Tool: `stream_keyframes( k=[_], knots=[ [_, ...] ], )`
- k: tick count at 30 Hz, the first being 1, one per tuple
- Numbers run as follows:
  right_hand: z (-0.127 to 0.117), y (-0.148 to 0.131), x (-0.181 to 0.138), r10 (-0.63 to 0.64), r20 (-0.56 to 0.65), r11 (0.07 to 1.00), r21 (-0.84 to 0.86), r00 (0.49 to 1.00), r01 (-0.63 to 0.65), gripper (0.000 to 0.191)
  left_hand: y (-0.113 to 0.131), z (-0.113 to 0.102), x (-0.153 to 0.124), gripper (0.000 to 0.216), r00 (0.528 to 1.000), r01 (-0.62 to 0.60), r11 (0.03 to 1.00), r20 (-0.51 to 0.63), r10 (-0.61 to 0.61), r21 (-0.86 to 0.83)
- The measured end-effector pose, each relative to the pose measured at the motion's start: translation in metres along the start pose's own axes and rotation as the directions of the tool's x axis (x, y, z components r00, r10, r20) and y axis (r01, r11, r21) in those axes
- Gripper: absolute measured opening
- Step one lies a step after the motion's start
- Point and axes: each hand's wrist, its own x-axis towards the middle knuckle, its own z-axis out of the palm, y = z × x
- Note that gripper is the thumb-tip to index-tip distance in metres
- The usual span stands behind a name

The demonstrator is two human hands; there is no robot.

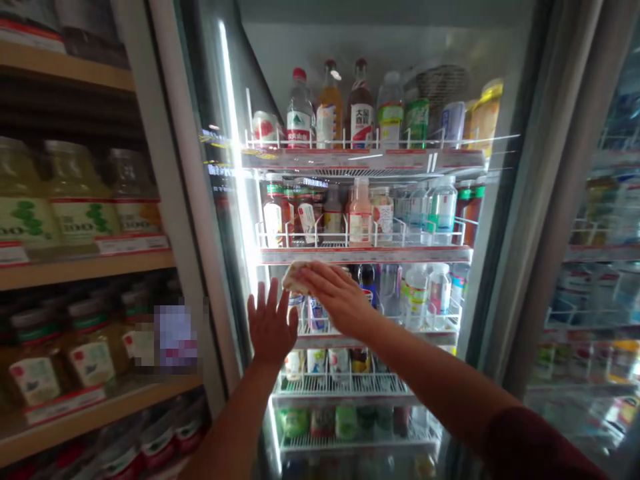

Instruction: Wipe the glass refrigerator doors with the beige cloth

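Observation:
A folded pale cloth [296, 277] lies under the fingers of my right hand [341, 297], pressed against the glass door [320, 40] of a lit drinks fridge. Just left of it and a little lower, my left hand [273, 325] is raised with its fingers spread, near the left side of the same door; it holds nothing. Whether its palm touches the glass I cannot tell. Behind the glass, wire shelves [370, 255] carry bottles and cans, among them a red-capped bottle [299, 110] on the top shelf.
To the left stands an open wooden shelf [75, 267] with large juice bottles [75, 193] and red-edged price strips. A metal door frame [555, 180] runs down the right side, and another fridge with bottles [600, 213] stands beyond it. Reflections cross the glass.

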Motion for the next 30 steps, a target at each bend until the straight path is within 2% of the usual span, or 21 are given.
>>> stream_keyframes(
  k=[2,5,7,8,10,13,15,17,19,21,23,24,25,27,28,29,30],
  knots=[
    [-0.008,0.014,0.01,0.106,-0.079,0.994,-0.016,0.991,-0.108,0.084,0.001,-0.001,0.0,0.072,1.0,0.011,1.0,0.009,-0.011,0.002],
    [-0.022,0.046,0.027,0.288,-0.274,0.948,-0.052,0.918,-0.314,0.085,0.002,-0.001,0.0,0.071,0.999,0.032,0.999,0.027,-0.033,0.012],
    [-0.021,0.05,0.029,0.331,-0.344,0.928,-0.05,0.879,-0.369,0.084,0.002,-0.001,-0.001,0.072,0.999,0.036,0.999,0.028,-0.036,0.005],
    [-0.016,0.042,0.026,0.334,-0.343,0.928,-0.043,0.878,-0.369,0.084,0.002,-0.001,-0.002,0.071,0.999,0.038,0.999,0.026,-0.038,-0.007],
    [0.002,0.012,0.011,0.297,-0.275,0.948,-0.026,0.914,-0.316,0.083,0.002,0.0,-0.003,0.071,0.999,0.041,0.999,0.015,-0.04,-0.03],
    [0.028,-0.037,-0.016,0.113,-0.084,0.993,-0.012,0.99,-0.114,0.077,0.001,0.001,-0.003,0.067,0.999,0.038,0.998,0.007,-0.037,-0.051],
    [0.029,-0.045,-0.027,0.066,-0.015,0.998,-0.006,0.998,-0.066,0.076,0.001,0.0,-0.002,0.065,1.0,0.027,0.998,0.007,-0.027,-0.06],
    [0.017,-0.027,-0.031,0.153,-0.057,0.988,-0.015,0.987,-0.154,0.077,0.001,-0.001,-0.001,0.067,1.0,0.02,0.998,0.008,-0.02,-0.057],
    [-0.002,0.004,-0.032,0.289,-0.207,0.954,-0.02,0.934,-0.3,0.079,0.002,-0.001,-0.001,0.069,1.0,0.02,0.999,0.01,-0.02,-0.045],
    [-0.016,0.027,-0.04,0.374,-0.372,0.914,-0.007,0.85,-0.405,0.077,0.002,-0.001,-0.002,0.07,1.0,0.022,0.999,0.011,-0.022,-0.049],
    [-0.016,0.027,-0.059,0.432,-0.448,0.874,-0.005,0.783,-0.485,0.074,0.001,0.0,-0.003,0.07,0.999,0.035,0.997,0.016,-0.034,-0.063],
    [-0.01,0.017,-0.073,0.453,-0.446,0.859,-0.013,0.772,-0.511,0.074,0.001,0.0,-0.004,0.069,0.999,0.043,0.997,0.023,-0.042,-0.065],
    [-0.003,0.002,-0.089,0.462,-0.419,0.856,-0.019,0.782,-0.516,0.073,0.001,0.001,-0.005,0.069,0.998,0.051,0.997,0.031,-0.049,-0.064],
    [0.013,-0.031,-0.122,0.367,-0.301,0.915,-0.056,0.88,-0.4,0.073,0.0,0.002,-0.006,0.069,0.997,0.062,0.996,0.044,-0.06,-0.06],
    [0.018,-0.044,-0.136,0.272,-0.144,0.958,-0.049,0.952,-0.281,0.07,0.0,0.002,-0.006,0.068,0.997,0.064,0.996,0.044,-0.061,-0.064],
    [0.02,-0.051,-0.148,0.185,-0.024,0.982,-0.024,0.982,-0.185,0.068,0.0,0.002,-0.005,0.068,0.997,0.064,0.995,0.042,-0.061,-0.077],
    [0.019,-0.051,-0.156,0.139,0.048,0.99,-0.008,0.989,-0.139,0.067,0.0,0.002,-0.005,0.068,0.998,0.062,0.993,0.034,-0.059,-0.096]
  ],
)
